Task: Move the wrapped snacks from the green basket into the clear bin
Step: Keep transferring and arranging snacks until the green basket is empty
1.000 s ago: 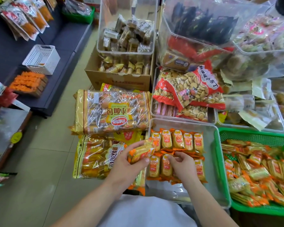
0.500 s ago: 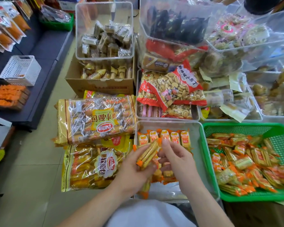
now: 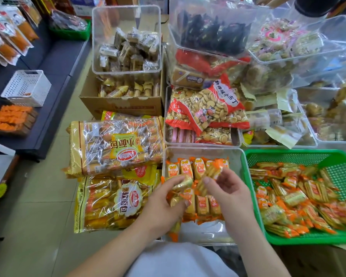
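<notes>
The green basket [image 3: 288, 156] at the lower right holds several orange-and-yellow wrapped snacks [image 3: 300, 194] in a loose heap. Left of it, the clear bin [image 3: 235, 156] holds rows of the same snacks [image 3: 196, 167] standing side by side. My left hand [image 3: 164, 202] hovers over the bin's left side and grips a small bunch of wrapped snacks [image 3: 181, 183]. My right hand [image 3: 226, 193] is over the bin's middle and pinches one wrapped snack [image 3: 212, 173] between thumb and fingers, tilted up toward the back row.
Two big bags of bread rolls [image 3: 116, 146] lie left of the bin. A cardboard box [image 3: 120, 102] and stacked clear bins of biscuits [image 3: 204, 108] stand behind. A white basket [image 3: 26, 87] sits on a dark shelf at left.
My right hand has taken one snack from the bunch in my left hand and lifted it toward the bin's back row. The camera has come closer.
</notes>
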